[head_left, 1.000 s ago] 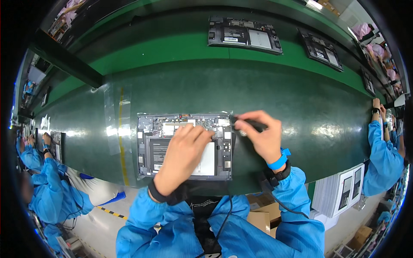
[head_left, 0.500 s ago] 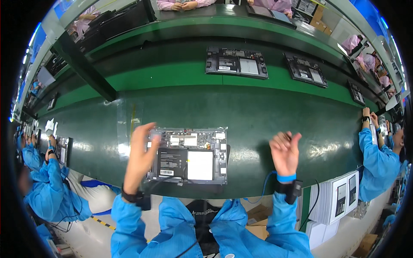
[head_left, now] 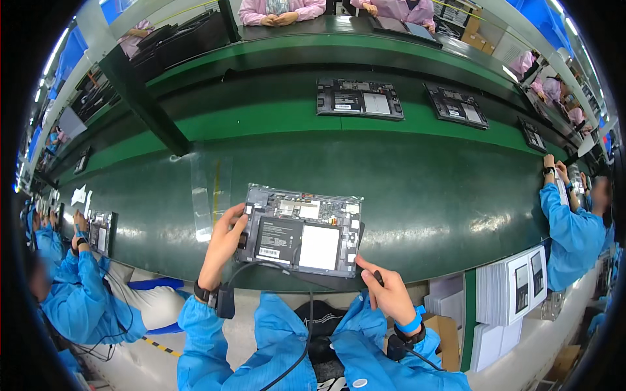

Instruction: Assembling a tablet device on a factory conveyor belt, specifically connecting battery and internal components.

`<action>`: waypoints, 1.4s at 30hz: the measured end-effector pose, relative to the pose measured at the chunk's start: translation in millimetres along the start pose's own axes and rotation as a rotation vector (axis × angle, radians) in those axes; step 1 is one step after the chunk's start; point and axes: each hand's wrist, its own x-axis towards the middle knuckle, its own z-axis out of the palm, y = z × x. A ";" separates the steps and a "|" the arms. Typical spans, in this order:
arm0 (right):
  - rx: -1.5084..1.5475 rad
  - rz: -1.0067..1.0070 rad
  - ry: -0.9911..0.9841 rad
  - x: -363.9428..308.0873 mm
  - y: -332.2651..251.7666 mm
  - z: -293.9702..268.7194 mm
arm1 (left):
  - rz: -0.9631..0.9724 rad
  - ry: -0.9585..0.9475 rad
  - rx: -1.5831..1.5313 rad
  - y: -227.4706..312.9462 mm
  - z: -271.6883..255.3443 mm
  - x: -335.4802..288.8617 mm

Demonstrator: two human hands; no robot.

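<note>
An opened tablet computer [head_left: 293, 264] lies at a slant near the front edge of the bench, its inner side facing up. Inside it show a bare circuit board [head_left: 313, 207], a black battery [head_left: 279, 238] with a printed label and a white rectangular panel [head_left: 319, 247]. My left hand [head_left: 225, 241] grips its left edge, fingers at the upper left side. At the lower right corner my right hand [head_left: 386, 290] is closed, its thumb or forefinger on the edge. Something small and dark shows between the right fingers; its kind is unclear.
More opened tablets [head_left: 360, 99] rest on the raised green strip beyond the bench [head_left: 443, 176]. Clear tape strips [head_left: 201, 202] stick to the bench at left. A dark post [head_left: 147, 107] rises behind them. White trays [head_left: 505, 293] are stacked at right. Co-workers sit at both sides.
My right hand has come in from the right to the tablet's lower right corner. My left hand has closed on the left edge. The tablet has turned slightly clockwise.
</note>
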 end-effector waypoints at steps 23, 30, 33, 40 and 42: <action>0.563 0.111 0.054 -10.7 10.0 17.0 | 0.089 -0.107 0.330 6.6 2.7 14.8; 0.507 -0.094 0.093 140.3 -38.5 4.7 | 0.042 0.114 0.437 5.4 -9.2 125.1; 0.474 -0.172 -0.034 233.4 -91.2 13.7 | -0.032 0.175 0.426 15.2 -52.8 211.6; 0.521 -0.141 -0.077 420.3 -113.1 68.3 | -0.057 0.381 0.375 2.0 -106.3 375.1; 0.473 -0.093 -0.095 435.5 -117.9 64.0 | -0.080 0.293 0.298 -21.2 -116.6 404.1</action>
